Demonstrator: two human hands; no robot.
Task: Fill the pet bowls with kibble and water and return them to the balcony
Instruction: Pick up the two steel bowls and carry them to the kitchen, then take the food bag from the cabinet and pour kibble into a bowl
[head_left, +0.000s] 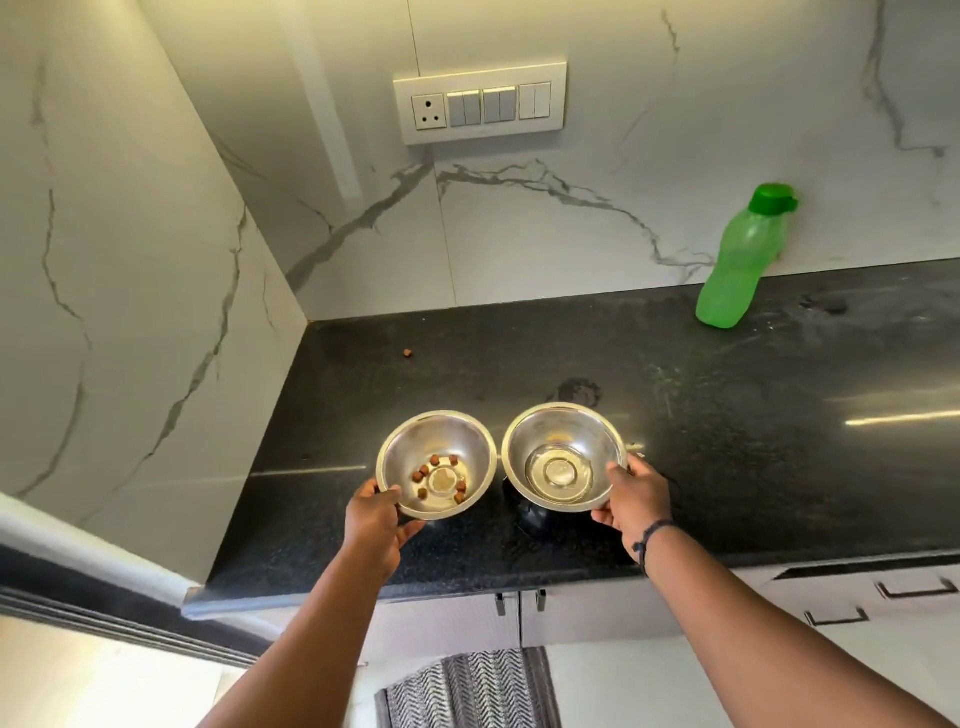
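Two steel bowls held over black counter

Two bowls side by side, rims almost touching, above the near part of the counter (675, 415); whether they rest on it or hang just above, cannot tell. Left hand (376, 522) grips the near-left rim of the left bowl (436, 464), thumb over the edge, fingers curled underneath; a few brown kibble pieces (439, 478) ringed round its bottom. Right hand (631, 501) grips the near-right rim of the right bowl (564, 455) the same way; shallow clear water in the bottom; dark band (649, 540) on that wrist.

Counter: black speckled stone, glossy, smudged, with a wet-looking patch behind the right bowl; one stray kibble piece (408, 354) far left near the wall. Green bottle (743, 260) with green cap stands at the back right, close to the wall. Walls (571, 234): white marble-look panels with grey veins, meeting in a corner at left; switch plate (480, 102) with a socket above. White cabinets (883, 597) with dark handles under the counter; grey patterned cloth (467, 686) hanging below.
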